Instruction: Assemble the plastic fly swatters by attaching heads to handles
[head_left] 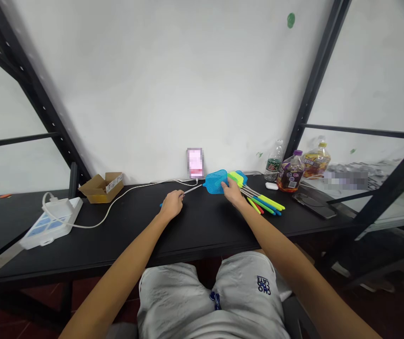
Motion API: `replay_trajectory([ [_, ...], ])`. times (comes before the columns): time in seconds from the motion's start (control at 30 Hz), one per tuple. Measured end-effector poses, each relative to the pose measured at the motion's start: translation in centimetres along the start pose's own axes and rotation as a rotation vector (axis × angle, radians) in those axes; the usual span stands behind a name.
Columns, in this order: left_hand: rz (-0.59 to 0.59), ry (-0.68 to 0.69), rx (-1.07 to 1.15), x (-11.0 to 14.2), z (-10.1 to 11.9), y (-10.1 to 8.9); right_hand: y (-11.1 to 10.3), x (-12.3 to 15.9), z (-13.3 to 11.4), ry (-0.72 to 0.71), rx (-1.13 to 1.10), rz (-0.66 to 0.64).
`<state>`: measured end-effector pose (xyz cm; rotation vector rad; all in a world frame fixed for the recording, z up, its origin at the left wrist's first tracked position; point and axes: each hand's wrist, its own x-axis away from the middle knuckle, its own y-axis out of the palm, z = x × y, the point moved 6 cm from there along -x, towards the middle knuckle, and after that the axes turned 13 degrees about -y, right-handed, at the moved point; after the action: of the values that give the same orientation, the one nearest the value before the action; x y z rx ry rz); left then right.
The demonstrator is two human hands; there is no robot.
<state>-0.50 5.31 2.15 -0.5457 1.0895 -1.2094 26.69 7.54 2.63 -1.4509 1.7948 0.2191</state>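
A blue fly swatter [216, 182] with a mesh head and a thin metal shaft is held level above the black desk [202, 226]. My left hand [172, 203] is closed round its handle end, with a bit of blue poking out past the fist. At the other end, my right hand [233, 193] grips the edge of the mesh head, thumb on top. Just right of that hand lies a pile of fly swatters [263, 201] with yellow, green, blue and red handles. Their heads are partly hidden behind my right hand.
A phone [195, 163] leans on the wall, its white cable running to a power strip [51, 223]. An open cardboard box [102, 188] stands left. Rightward are a water bottle [274, 161], a dark drink bottle [291, 173], a white case [271, 186] and another phone [314, 205].
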Motion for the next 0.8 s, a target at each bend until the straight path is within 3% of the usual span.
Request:
replay_trajectory([
  [0.47,-0.051,0.115,0.033,0.4,0.6,-0.1,-0.6,0.3,0.1,0.126,0.065,-0.024],
  [0.67,-0.059,0.109,-0.041,0.8,1.0,-0.4,-0.8,0.2,-0.7,0.012,0.199,-0.039],
  [0.8,-0.082,0.110,-0.030,0.9,1.0,-0.4,0.1,0.7,-0.4,0.053,0.071,-0.112],
])
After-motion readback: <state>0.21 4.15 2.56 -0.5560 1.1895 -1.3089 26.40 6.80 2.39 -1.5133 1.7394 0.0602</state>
